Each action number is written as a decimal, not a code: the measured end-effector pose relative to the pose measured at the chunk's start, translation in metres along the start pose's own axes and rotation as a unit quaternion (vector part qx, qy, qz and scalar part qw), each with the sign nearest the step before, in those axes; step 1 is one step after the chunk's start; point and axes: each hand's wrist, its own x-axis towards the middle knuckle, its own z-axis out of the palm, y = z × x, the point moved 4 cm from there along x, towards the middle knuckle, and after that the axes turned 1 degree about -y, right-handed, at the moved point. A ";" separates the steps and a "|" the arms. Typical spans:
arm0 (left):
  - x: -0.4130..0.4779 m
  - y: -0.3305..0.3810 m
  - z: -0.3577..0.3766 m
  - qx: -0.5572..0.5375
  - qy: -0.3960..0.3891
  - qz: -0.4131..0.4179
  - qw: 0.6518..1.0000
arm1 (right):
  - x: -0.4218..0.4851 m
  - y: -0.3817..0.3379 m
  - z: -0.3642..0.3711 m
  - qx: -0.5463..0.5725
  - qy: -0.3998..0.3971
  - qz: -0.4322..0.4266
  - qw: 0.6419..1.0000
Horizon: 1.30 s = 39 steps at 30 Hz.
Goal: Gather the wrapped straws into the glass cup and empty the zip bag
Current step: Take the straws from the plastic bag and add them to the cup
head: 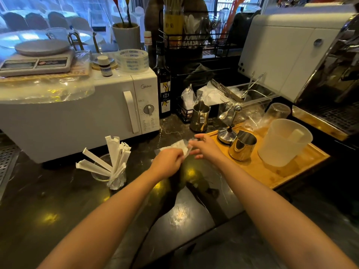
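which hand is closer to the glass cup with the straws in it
Left. The left hand is to the right of the glass cup, gripping the zip bag; the right hand is farther right, beyond the bag.

Dim interior, window backlight, countertop (58, 210) glare, edges warped

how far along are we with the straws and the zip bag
Mostly done, it seems: a bunch of wrapped straws already stands in the glass cup by the microwave. In hand: both hands, left and right, are at the zip bag on the counter, the left pinching its edge. Left: emptying the bag; something white shows inside, but whether it is more straws is unclear.
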 end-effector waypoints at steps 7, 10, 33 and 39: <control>0.001 0.009 -0.031 -0.179 0.034 -0.037 0.983 | -0.020 -0.021 0.011 0.022 -0.025 -0.021 0.999; -0.001 0.010 -0.036 -0.202 0.029 -0.042 0.978 | -0.029 -0.026 0.018 -0.007 -0.042 -0.020 0.999; -0.058 0.016 -0.046 -0.462 0.034 -0.128 0.877 | -0.069 -0.042 0.057 -0.068 -0.112 -0.128 0.983; -0.071 0.015 -0.054 -0.435 0.051 -0.134 0.889 | -0.077 -0.049 0.068 -0.102 -0.172 -0.153 0.968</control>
